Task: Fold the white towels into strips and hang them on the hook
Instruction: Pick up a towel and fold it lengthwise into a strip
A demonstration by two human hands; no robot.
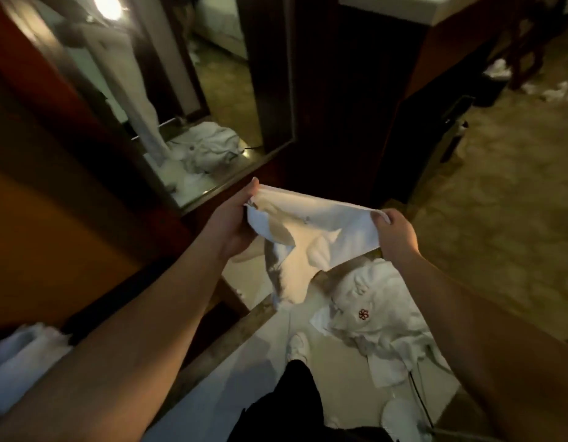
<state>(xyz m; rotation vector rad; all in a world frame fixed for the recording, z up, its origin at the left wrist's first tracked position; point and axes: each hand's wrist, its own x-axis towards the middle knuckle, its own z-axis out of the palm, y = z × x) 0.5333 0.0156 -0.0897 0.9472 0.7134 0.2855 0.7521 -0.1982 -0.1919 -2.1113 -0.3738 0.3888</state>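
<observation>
The left hand has its fingers curled around one upper corner of a white cotton towel, thumb on top of the hem. The right hand pinches the opposite upper corner, fingers closed tight on the cloth. Between the two hands the top edge is pulled nearly straight, held in the air in front of the person

Below lies a pale glossy floor, meeting a patterned beige carpet at the right. A crumpled heap of white linen with a small red flower emblem lies on the pale floor, under the right forearm. A dark wooden cabinet stands ahead, and a tall framed mirror at the left reflects hanging white cloth, a bright lamp and another pile of linen. A white shoe shows near the bottom

The held towel is smooth along its top, sags in loose folds towards the left hand, and its lower part hangs down in a narrowing, twisted tail
</observation>
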